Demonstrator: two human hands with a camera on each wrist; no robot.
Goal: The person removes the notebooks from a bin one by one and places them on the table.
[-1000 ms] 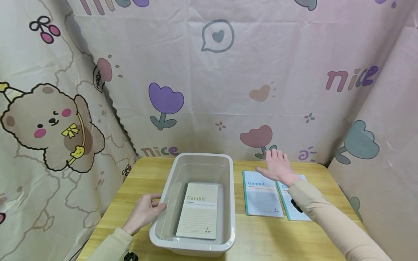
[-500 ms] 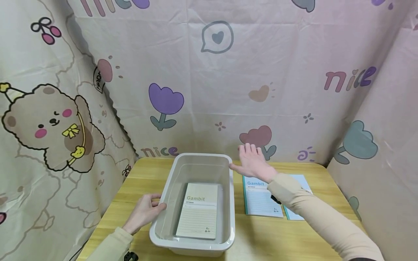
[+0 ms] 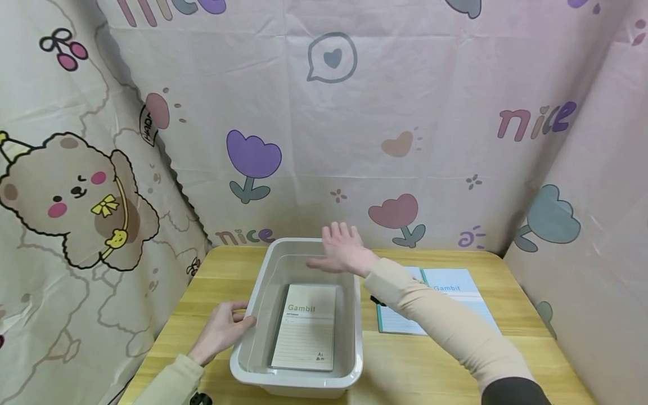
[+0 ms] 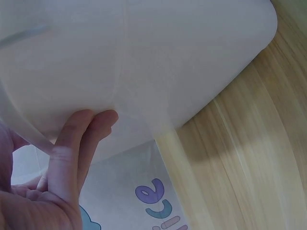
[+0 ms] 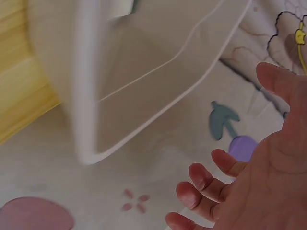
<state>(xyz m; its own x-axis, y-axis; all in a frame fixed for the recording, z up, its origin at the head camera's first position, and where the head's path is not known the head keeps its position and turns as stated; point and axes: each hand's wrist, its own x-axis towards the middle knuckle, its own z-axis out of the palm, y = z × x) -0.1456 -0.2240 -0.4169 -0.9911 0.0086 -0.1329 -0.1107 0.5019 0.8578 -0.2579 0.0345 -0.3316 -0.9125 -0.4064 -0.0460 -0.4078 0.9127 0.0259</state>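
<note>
A grey-white plastic tub (image 3: 359, 343) stands on the table in the head view, with a cream "Gambit" notebook (image 3: 304, 332) lying flat on its bottom. My left hand (image 3: 220, 332) grips the tub's left rim. The left wrist view shows its fingers (image 4: 69, 148) against the outer wall. Over the tub's far right rim hovers my right hand (image 3: 345, 252), fingers spread and holding nothing; the right wrist view shows the palm (image 5: 268, 187) beside the tub. Two blue-edged notebooks, a left one (image 3: 397, 323) and a right one (image 3: 455, 281), lie right of the tub, partly hidden by my right sleeve.
The wooden table (image 3: 430, 371) reaches back to a hanging printed curtain (image 3: 324, 140), which also closes in the left and right sides. Bare wood shows in front of the blue notebooks.
My right hand has moved left from above the blue notebooks to over the tub's far right rim. The left hand keeps its grip, and the tub and notebooks stay put.
</note>
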